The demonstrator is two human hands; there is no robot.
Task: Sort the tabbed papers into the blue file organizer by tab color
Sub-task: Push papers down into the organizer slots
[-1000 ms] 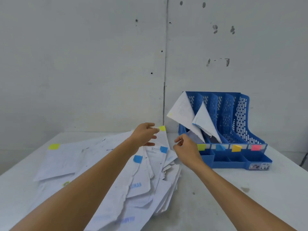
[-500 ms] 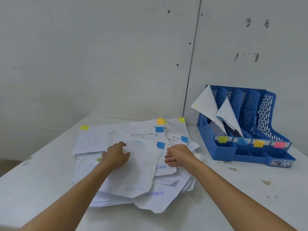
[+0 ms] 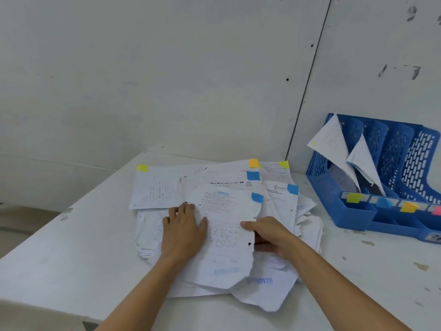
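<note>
A loose pile of papers (image 3: 274, 290) lies spread on the white worktop (image 3: 71, 259), its coloured tabs pointing toward the wall. The left hand (image 3: 183, 230) rests flat on the left edge of the top sheet (image 3: 226, 225), fingers straight, its grip open and simply pressing down. The right hand (image 3: 269, 235) has its grip closed on the same sheet's right edge, thumb on top and fingers tucked beneath. That sheet carries a blue tab (image 3: 257, 197) at its far right corner. Farther back in the pile, two more blue tabs, an orange tab (image 3: 253, 163) and two yellow ones show.

The blue file organizer (image 3: 334, 194) stands to the right of the pile, close to the wall and apart from both hands. Along its front run four labels: yellow (image 3: 353, 197), blue (image 3: 384, 202), orange (image 3: 408, 207) and pink (image 3: 438, 209). Two white sheets (image 3: 330, 144) already lean slanting in its left end; the slots further right look bare.
</note>
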